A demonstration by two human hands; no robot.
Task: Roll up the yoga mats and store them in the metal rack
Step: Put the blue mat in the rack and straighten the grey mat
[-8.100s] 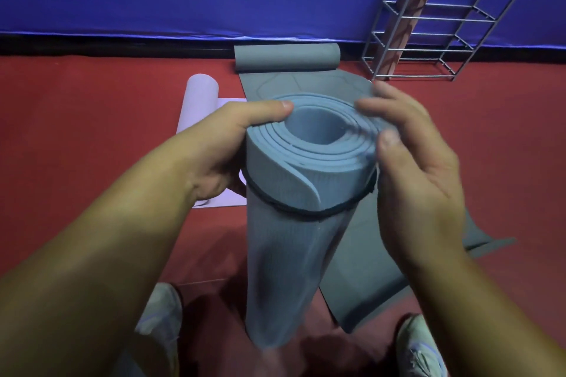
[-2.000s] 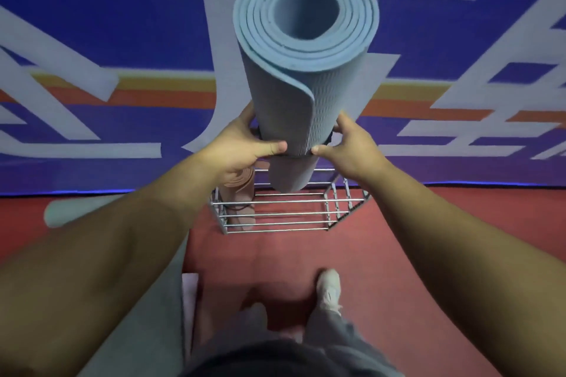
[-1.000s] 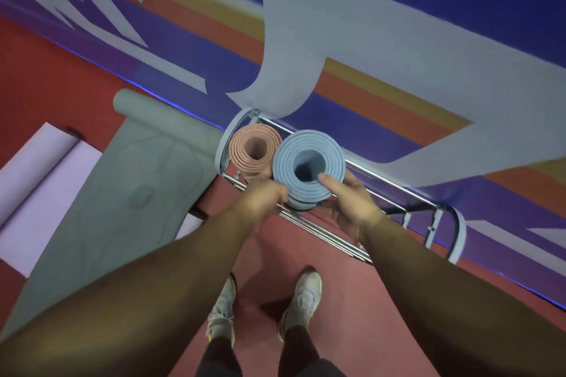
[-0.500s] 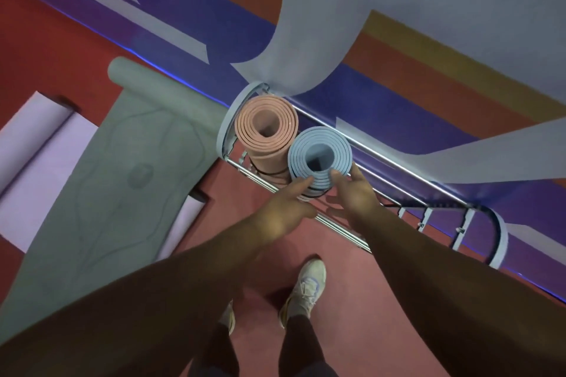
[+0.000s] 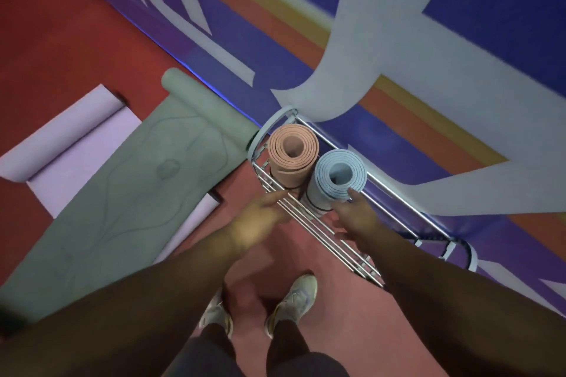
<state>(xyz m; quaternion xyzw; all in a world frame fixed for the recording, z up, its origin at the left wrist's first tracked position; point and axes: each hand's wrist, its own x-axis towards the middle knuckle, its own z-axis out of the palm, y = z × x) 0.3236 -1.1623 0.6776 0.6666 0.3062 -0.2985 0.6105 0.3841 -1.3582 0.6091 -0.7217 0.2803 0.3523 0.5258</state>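
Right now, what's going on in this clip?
A person is putting rolled yoga mats into a metal rack against the wall. A blue mat stands on end beside a pink mat. The right hand touches the blue roll; the left hand is off it. A grey-green mat and a lilac mat lie on the floor.

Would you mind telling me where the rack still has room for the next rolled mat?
The metal rack is free from the blue mat to its far rounded end, where only bare wire shows. The other end is crowded: the pink mat and blue mat stand side by side, the right hand touching the blue one.
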